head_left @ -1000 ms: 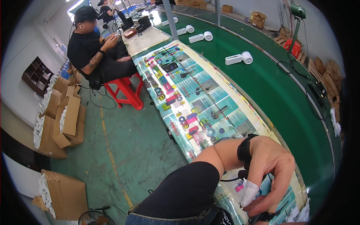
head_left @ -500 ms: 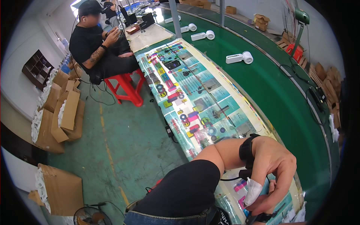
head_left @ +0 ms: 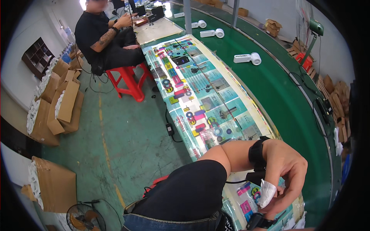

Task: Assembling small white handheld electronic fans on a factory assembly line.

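While the left hand (head_left: 288, 166) curls near the right hand (head_left: 280, 191) over the table (head_left: 216, 94), close fingerwork seemingly needs steadiness next; whether fingers clamp anything, I cannot tell.

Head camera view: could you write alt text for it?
A person's left hand, one fingertip wrapped in white, bends over a poster-covered table beside a green conveyor belt carrying white round-headed devices; a co-worker sits on a red stool.

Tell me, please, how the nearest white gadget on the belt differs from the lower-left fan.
The gadget is white, the fan dark. The gadget has a straight handle, the fan a round cage. The gadget lies on the belt, the fan is near a box. Both have a round part.
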Motion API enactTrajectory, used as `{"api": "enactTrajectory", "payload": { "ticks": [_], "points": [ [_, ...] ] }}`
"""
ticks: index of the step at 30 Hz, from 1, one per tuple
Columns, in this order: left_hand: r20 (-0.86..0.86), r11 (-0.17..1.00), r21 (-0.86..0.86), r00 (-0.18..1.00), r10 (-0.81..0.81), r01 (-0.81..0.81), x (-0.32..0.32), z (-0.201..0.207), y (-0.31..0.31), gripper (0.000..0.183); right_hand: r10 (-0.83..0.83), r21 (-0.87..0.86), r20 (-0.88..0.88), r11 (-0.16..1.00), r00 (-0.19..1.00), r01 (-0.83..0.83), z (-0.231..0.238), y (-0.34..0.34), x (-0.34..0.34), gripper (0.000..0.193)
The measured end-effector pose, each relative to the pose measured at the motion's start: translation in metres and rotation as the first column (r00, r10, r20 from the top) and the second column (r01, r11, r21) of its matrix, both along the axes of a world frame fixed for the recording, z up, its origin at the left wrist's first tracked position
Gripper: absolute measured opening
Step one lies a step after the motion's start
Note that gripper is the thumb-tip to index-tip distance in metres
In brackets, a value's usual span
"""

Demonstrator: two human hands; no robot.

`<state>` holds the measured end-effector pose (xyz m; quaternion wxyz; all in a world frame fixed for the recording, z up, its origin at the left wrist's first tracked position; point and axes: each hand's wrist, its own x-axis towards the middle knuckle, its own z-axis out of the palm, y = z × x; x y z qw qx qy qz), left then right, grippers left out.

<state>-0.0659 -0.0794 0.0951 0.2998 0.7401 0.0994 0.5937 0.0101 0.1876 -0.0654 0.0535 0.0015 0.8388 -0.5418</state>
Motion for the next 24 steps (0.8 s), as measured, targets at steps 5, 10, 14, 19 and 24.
{"api": "enactTrajectory", "payload": {
  "ticks": [5, 10, 14, 19, 24],
  "points": [
    [-0.007, 1.000, 0.012, 1.000, 0.008, -0.008, 0.001, 0.000, -0.002, 0.019, -0.052, -0.067, 0.065, 0.996, 0.997, 0.057, 0.009, -0.011, 0.000, 0.016],
    [0.068, 0.998, -0.041, 0.997, -0.037, 0.040, 0.002, -0.001, 0.001, 0.020, -0.088, -0.142, 0.087, 0.985, 0.992, 0.100, 0.010, -0.012, 0.001, 0.018],
    [-0.044, 0.999, -0.049, 0.999, -0.027, 0.025, 0.007, 0.008, 0.002, 0.021, 0.182, 0.222, -0.291, 0.968, 0.939, -0.119, 0.006, 0.010, 0.002, 0.019],
    [0.019, 0.991, -0.131, 1.000, -0.012, 0.014, 0.001, -0.001, 0.002, 0.020, -0.842, 0.823, 0.520, 0.539, 0.148, 0.177, 0.131, -0.195, -0.055, 0.017],
    [0.047, 0.981, -0.194, 0.998, 0.033, -0.023, 0.001, -0.002, -0.010, 0.019, 0.071, -0.127, -0.981, 0.480, 0.182, -0.868, 0.043, -0.082, -0.039, 0.010]
  ]
}}
